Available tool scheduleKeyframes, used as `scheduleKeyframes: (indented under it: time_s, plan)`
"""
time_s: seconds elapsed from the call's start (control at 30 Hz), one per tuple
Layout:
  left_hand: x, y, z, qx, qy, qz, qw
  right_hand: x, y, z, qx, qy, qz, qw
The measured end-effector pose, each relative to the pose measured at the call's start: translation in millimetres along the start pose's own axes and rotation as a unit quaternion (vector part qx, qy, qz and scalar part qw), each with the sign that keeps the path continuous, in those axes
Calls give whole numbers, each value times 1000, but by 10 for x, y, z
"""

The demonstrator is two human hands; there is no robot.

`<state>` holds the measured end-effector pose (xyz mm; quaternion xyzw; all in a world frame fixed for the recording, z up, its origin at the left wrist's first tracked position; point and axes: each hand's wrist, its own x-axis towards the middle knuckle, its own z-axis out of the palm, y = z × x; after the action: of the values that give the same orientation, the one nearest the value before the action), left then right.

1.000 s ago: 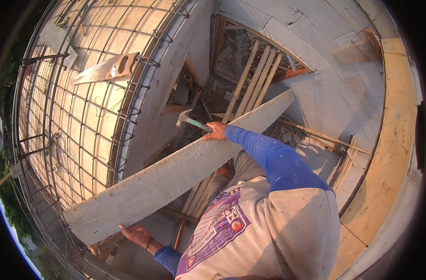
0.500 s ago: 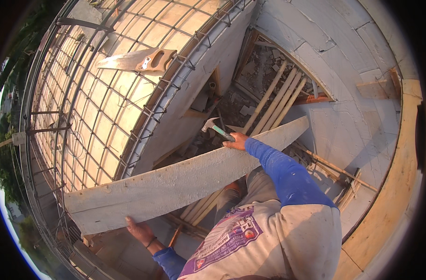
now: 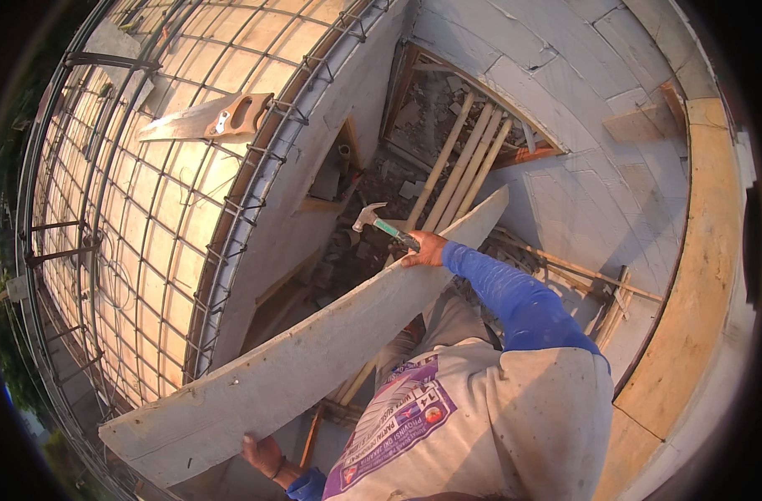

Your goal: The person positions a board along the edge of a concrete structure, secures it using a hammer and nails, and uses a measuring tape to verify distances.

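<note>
We see a building site: a rebar grid (image 3: 141, 215) over wooden sheeting (image 3: 199, 177), a saw (image 3: 206, 119) lying on it, a bare block wall (image 3: 556, 79), rubble (image 3: 409, 115), poles (image 3: 468, 163) and a hammer (image 3: 388, 228).

Right hand (image 3: 427, 248) curled closed, twelve o'clock from the torso (image 3: 473, 409); left hand (image 3: 262, 455), slightly blurred, at nine.

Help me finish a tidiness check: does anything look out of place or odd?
Possibly the handsaw: it lies unheld on the rebar grid, handle near its edge, where it could be knocked off. Grey rubble strewn below looks untidy too.
</note>
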<state>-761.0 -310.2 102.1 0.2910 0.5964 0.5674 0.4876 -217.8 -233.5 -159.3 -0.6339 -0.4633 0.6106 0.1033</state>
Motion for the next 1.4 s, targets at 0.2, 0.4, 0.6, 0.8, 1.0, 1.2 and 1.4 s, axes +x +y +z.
scheduleKeyframes:
  time_s: [0.2,0.4,0.6,0.8,1.0,1.2,1.4]
  plan:
    - [60,302,245,-19,16,-11,1000,-267,-11,-205,44,53,-30,997]
    - [213,628,1597,-133,5,78,988,-378,49,-484,38,131,-36,990]
    - [507,781,2022,-230,-128,62,963,-632,-17,-908,58,88,-10,994]
    - [676,892,2729,-212,-162,57,962,-702,-17,-1029,43,368,-27,929]
    - [848,988,2951,-235,-155,84,956,-1654,-1515,-824,203,341,-203,895]
    - [838,977,2981,-274,-154,59,947,-1978,-2463,-411,396,233,-326,826]
    - [702,1049,3006,-270,-159,53,948,-2019,-2931,-233,345,183,-349,852]
